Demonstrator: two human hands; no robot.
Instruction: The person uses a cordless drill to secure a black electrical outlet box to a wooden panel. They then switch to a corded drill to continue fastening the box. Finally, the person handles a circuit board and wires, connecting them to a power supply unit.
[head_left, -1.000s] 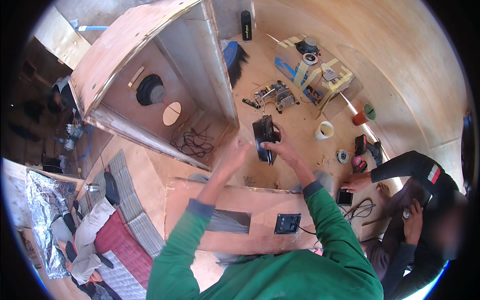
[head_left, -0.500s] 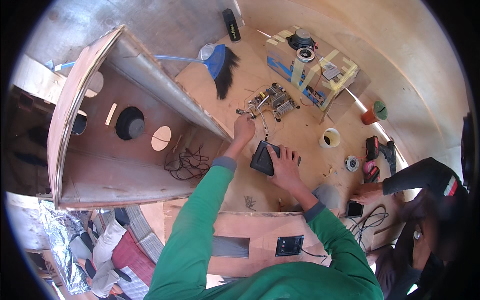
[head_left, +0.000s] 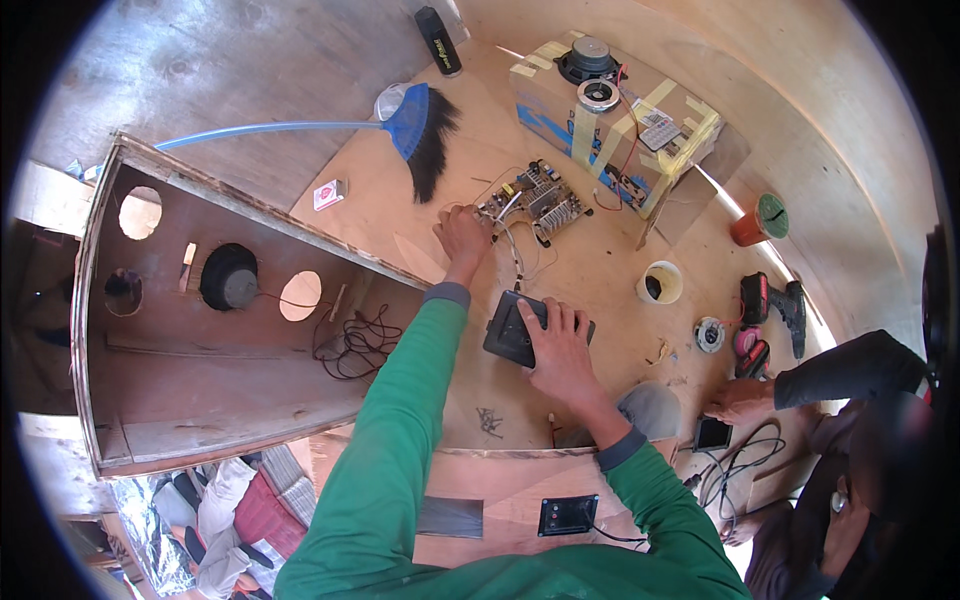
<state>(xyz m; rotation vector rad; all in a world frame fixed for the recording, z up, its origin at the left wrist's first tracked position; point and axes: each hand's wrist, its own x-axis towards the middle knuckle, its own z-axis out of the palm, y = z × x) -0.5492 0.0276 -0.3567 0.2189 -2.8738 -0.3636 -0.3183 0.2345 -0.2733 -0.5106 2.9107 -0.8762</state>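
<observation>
My right hand (head_left: 563,350) is wrapped over a flat black rectangular device (head_left: 507,330), tilted above the wooden floor. Thin wires run from near it up to a bare circuit board (head_left: 542,205) that has components and a finned metal part. At the board's left edge, the fingers of my left hand (head_left: 463,240) are closed together beside the wires. What they pinch is hidden under the fingertips. To the left lies an open wooden cabinet (head_left: 235,395) with round cutouts, a black speaker (head_left: 230,278) and a tangle of dark cable (head_left: 360,343) inside.
A taped cardboard box (head_left: 610,130) carries a loose speaker (head_left: 590,60). A blue broom (head_left: 405,135) lies behind the cabinet. To the right are a white cup (head_left: 660,283), a cordless drill (head_left: 788,315) and another person's hand (head_left: 742,400). A wooden panel (head_left: 520,470) with a black terminal plate lies before me.
The cabinet's raised near-left edge has dropped, and a small box behind it now shows. My left hand has shifted slightly left; the black device stays in my right hand.
</observation>
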